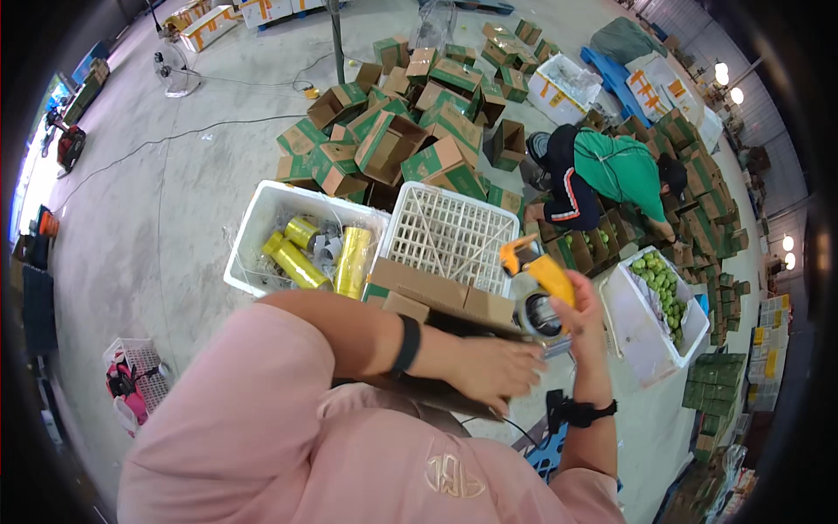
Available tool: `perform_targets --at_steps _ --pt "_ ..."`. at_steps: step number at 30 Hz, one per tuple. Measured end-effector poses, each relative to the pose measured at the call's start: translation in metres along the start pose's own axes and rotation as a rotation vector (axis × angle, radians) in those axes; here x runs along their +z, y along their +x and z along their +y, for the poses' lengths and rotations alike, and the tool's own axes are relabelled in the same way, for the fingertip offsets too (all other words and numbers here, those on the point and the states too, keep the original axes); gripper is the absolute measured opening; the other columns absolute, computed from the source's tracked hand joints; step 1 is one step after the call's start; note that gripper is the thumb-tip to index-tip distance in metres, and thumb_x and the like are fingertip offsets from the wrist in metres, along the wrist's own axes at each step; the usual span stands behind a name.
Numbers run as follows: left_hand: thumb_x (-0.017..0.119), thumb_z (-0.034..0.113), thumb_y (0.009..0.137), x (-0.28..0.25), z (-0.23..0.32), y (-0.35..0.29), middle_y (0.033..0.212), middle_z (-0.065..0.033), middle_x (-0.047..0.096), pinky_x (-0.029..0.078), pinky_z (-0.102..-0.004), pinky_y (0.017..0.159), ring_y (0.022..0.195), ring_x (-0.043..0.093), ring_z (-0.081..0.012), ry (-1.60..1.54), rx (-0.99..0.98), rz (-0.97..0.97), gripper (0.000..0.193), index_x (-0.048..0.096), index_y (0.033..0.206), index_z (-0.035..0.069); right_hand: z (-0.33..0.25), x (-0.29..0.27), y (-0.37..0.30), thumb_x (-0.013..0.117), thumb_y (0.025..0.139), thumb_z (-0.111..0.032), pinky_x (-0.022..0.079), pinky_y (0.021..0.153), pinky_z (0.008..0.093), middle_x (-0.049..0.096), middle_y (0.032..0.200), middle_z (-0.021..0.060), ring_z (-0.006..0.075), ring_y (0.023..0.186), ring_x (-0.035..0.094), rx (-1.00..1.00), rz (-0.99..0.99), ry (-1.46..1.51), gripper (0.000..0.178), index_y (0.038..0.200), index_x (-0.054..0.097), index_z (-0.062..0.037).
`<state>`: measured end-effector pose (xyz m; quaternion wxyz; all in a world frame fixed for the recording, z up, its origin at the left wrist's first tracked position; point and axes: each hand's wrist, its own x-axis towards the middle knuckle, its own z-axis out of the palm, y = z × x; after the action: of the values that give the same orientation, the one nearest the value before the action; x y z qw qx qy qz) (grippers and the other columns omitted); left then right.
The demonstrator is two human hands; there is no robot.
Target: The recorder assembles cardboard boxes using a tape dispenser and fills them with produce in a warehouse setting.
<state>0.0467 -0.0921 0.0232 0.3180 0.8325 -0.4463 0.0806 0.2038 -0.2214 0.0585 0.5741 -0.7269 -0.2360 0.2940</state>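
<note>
My right hand (583, 313) is closed around an orange-yellow tape dispenser (548, 276), raised over the right end of a brown cardboard box (428, 286). The dispenser's roll and its lower part sit close to that box end. Across the box reaches my left arm, and my left hand (499, 370) lies with its fingers stretched out over the near side. It holds nothing that I can see. Part of the box is hidden beneath my left forearm. Just behind it stands a white plastic crate (451, 229) with a slatted face up.
At the left, a white foam box (248, 249) holds yellow tape rolls (353, 260). Open cartons (390, 147) are heaped beyond the crate. A person in a green top (621, 170) bends over cartons at the right, near a foam box (630, 325) of green fruit (661, 293).
</note>
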Motion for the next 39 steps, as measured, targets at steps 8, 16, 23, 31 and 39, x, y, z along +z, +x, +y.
perform_targets --at_steps 8,16,23,31,39 --pt "0.055 0.043 0.089 0.037 0.002 -0.077 0.138 -0.0179 0.044 0.026 -0.0443 0.11 0.131 0.036 -0.0345 -0.225 -0.251 0.066 0.062 0.043 0.133 0.002 -0.02 0.031 -0.006 0.063 0.08 -0.011 0.042 0.062 0.0191 0.059 0.106 0.0027 0.0064 0.073 0.052 -0.02 -0.267 0.088 0.05 0.128 0.048 -0.005" --pt "0.057 0.029 0.091 -0.012 0.127 -0.171 0.141 -0.0199 0.038 0.035 -0.0428 0.104 0.126 0.042 -0.0346 0.016 -0.929 0.298 0.052 0.044 0.136 0.005 0.037 0.031 -0.04 0.063 0.079 -0.011 0.043 0.063 0.019 0.059 0.114 0.007 0.0082 0.087 0.055 0.153 -0.222 0.306 0.058 0.133 0.043 -0.0011" --pt "0.055 0.03 0.093 0.022 0.053 -0.143 0.134 -0.0172 0.045 0.037 -0.0331 0.1 0.122 0.046 -0.0228 -0.195 -1.385 0.917 0.061 0.032 0.14 -0.002 0.033 0.046 -0.037 0.059 0.082 -0.012 0.041 0.057 0.0188 0.054 0.086 0.0019 0.0059 0.062 0.049 0.073 -0.194 0.26 0.05 0.129 0.046 -0.0012" --pt "0.062 0.026 0.09 0.01 0.039 -0.148 0.12 -0.0069 0.057 0.044 -0.0284 0.092 0.106 0.054 -0.0136 -0.545 -1.265 1.047 0.056 0.041 0.136 0.002 -0.056 0.038 -0.061 0.064 0.084 -0.018 0.043 0.058 0.0183 0.058 0.094 0.0046 0.006 0.066 0.051 -0.219 -0.169 0.382 0.055 0.13 0.041 -0.0004" --pt "0.07 0.022 0.076 0.017 0.06 -0.124 0.128 -0.021 0.05 0.036 -0.043 0.104 0.122 0.046 -0.0354 0.627 -1.106 0.605 0.06 0.048 0.127 -0.002 0.045 0.063 -0.11 0.07 0.077 -0.025 0.044 0.085 0.0377 0.05 0.114 0.02 0.0322 0.093 0.053 -0.65 -0.13 -0.626 0.076 0.137 0.032 0.0022"
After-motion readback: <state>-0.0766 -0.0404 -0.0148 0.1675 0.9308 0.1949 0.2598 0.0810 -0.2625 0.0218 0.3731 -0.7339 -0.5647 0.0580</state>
